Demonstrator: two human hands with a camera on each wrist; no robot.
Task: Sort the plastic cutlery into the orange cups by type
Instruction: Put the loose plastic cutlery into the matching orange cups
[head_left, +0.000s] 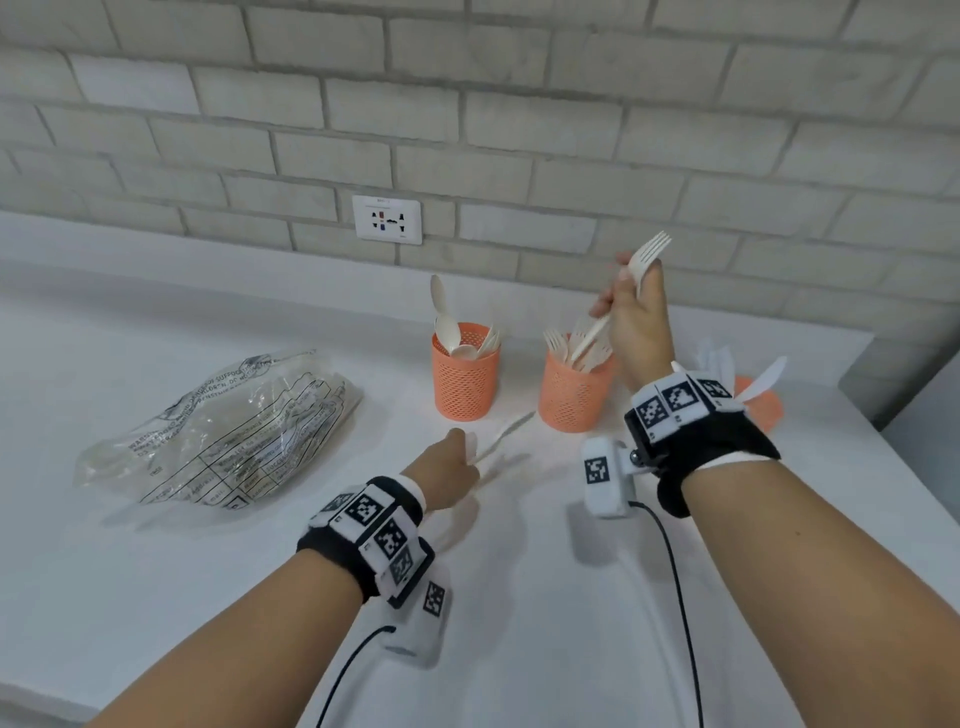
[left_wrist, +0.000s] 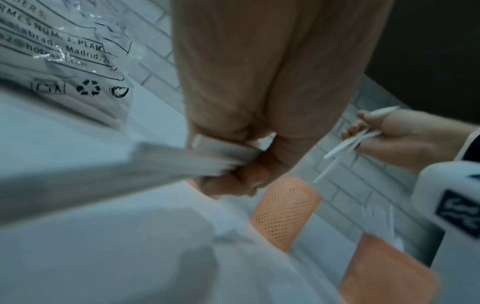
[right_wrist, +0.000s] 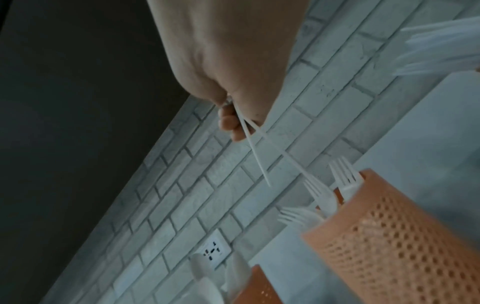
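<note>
Three orange mesh cups stand near the wall. The left cup (head_left: 465, 382) holds spoons and the middle cup (head_left: 571, 392) holds forks. The right cup (head_left: 761, 402), with white knives, is largely hidden behind my right wrist. My right hand (head_left: 623, 301) is raised above the fork cup (right_wrist: 389, 236) and grips two white pieces (right_wrist: 255, 152); one is a fork (head_left: 647, 254) with its tines up and its handle slanting down at the cup. In front of the cups, low over the counter, my left hand (head_left: 460, 454) grips a blurred white cutlery piece (left_wrist: 223, 156); I cannot tell its type.
A crumpled clear plastic bag (head_left: 223, 431) with printed text lies on the white counter (head_left: 156, 571) to the left. A wall socket (head_left: 387, 219) sits in the brick wall behind the cups. The counter ends at a corner on the right (head_left: 883, 415). Cables trail from both wrist cameras.
</note>
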